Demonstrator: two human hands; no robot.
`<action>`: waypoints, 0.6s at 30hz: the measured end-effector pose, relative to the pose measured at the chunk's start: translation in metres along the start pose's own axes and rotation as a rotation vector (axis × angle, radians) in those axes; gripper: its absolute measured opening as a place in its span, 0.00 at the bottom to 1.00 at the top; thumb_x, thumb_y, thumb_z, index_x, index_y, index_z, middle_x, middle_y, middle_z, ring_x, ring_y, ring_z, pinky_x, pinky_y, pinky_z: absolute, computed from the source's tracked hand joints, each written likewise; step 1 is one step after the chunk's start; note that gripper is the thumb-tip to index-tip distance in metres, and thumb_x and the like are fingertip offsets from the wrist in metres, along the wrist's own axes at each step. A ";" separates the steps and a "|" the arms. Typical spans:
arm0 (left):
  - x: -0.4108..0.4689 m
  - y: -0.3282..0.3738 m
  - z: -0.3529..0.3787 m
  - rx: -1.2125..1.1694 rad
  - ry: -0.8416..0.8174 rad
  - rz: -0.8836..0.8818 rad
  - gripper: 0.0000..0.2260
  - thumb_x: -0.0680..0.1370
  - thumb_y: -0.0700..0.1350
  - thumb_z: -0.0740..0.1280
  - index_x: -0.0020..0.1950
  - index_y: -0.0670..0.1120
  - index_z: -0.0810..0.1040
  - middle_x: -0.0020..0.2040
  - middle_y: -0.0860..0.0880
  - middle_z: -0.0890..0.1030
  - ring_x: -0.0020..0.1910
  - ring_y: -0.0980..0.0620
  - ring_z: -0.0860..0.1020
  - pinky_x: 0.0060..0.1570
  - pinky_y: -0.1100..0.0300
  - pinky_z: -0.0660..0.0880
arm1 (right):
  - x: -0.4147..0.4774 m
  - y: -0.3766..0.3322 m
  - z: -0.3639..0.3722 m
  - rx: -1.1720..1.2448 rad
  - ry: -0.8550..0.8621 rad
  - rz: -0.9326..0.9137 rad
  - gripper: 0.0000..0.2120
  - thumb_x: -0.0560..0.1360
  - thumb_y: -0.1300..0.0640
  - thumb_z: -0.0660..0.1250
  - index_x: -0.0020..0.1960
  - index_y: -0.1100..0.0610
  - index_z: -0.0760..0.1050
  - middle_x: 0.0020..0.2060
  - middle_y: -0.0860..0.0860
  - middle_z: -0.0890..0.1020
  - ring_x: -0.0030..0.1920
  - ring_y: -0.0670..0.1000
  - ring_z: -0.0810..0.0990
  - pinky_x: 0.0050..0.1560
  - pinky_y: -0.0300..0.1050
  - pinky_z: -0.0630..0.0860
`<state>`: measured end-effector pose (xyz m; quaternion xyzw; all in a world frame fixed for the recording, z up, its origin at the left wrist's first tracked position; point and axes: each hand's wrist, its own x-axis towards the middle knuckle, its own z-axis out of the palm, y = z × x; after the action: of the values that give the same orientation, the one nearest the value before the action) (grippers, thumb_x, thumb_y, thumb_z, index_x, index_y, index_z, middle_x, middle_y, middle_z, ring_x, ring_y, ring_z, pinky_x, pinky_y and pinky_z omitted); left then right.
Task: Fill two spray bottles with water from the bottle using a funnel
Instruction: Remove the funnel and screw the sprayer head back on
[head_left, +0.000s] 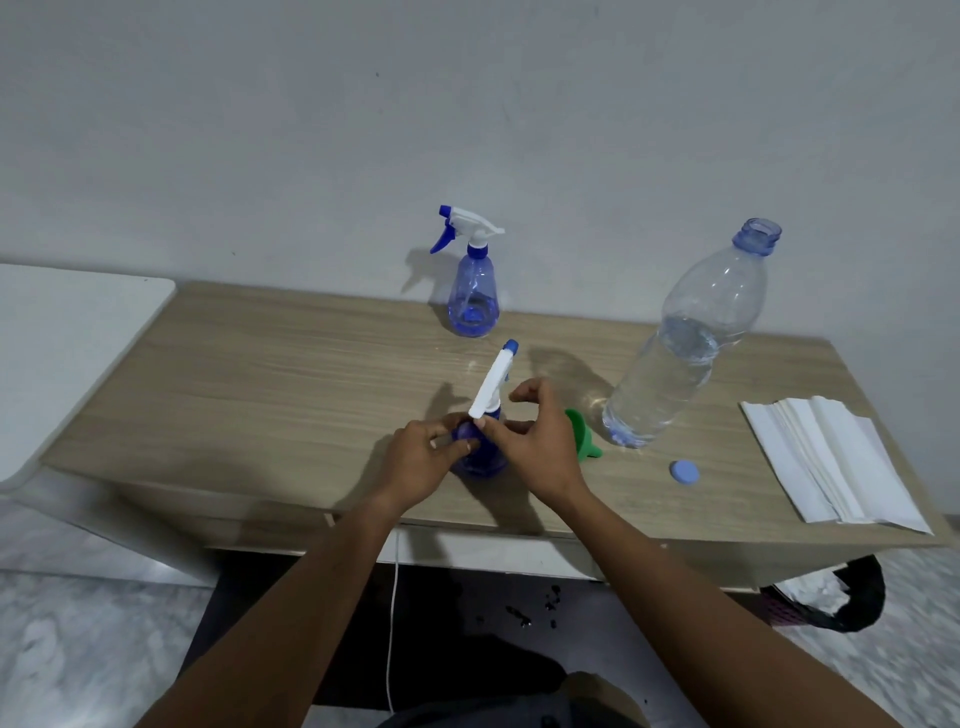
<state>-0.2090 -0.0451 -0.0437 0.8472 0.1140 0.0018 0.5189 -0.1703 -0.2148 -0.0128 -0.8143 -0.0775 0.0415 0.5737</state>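
A blue spray bottle (480, 460) stands near the table's front edge. My left hand (423, 462) grips its body. My right hand (540, 441) pinches the collar under its white trigger head (493, 382). A second spray bottle (472, 291) stands upright at the back by the wall, a little water in it. The large clear water bottle (685, 343) stands uncapped to the right, partly full. A green funnel (584, 436) lies on its side between my right hand and the water bottle. The bottle's blue cap (684, 472) lies on the table.
A stack of white paper napkins (831, 462) lies at the right end of the wooden table (260, 389). A white surface (62, 353) adjoins on the left. Below the right corner hangs a black bag (852, 597) with white paper in it.
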 end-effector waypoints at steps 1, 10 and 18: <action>-0.004 0.002 0.000 -0.022 -0.006 0.008 0.13 0.76 0.44 0.75 0.60 0.55 0.83 0.44 0.57 0.83 0.37 0.70 0.77 0.37 0.77 0.70 | -0.002 -0.001 -0.001 -0.014 -0.002 0.001 0.28 0.69 0.51 0.80 0.63 0.51 0.69 0.61 0.44 0.76 0.46 0.46 0.85 0.47 0.43 0.81; -0.009 0.002 -0.015 -0.171 -0.231 -0.030 0.14 0.76 0.42 0.74 0.62 0.50 0.84 0.47 0.55 0.88 0.49 0.59 0.85 0.48 0.63 0.80 | -0.003 -0.005 -0.015 -0.017 -0.266 -0.042 0.34 0.70 0.48 0.78 0.73 0.41 0.69 0.69 0.38 0.76 0.50 0.43 0.86 0.61 0.54 0.81; -0.009 0.008 -0.024 -0.203 -0.376 -0.059 0.15 0.74 0.44 0.76 0.61 0.45 0.85 0.54 0.47 0.87 0.58 0.52 0.84 0.65 0.51 0.77 | 0.002 -0.010 -0.021 0.017 -0.303 -0.063 0.28 0.70 0.49 0.79 0.68 0.46 0.76 0.62 0.40 0.82 0.67 0.40 0.77 0.61 0.60 0.80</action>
<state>-0.2195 -0.0295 -0.0251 0.7724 0.0392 -0.1598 0.6135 -0.1653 -0.2307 0.0042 -0.7910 -0.1884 0.1467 0.5634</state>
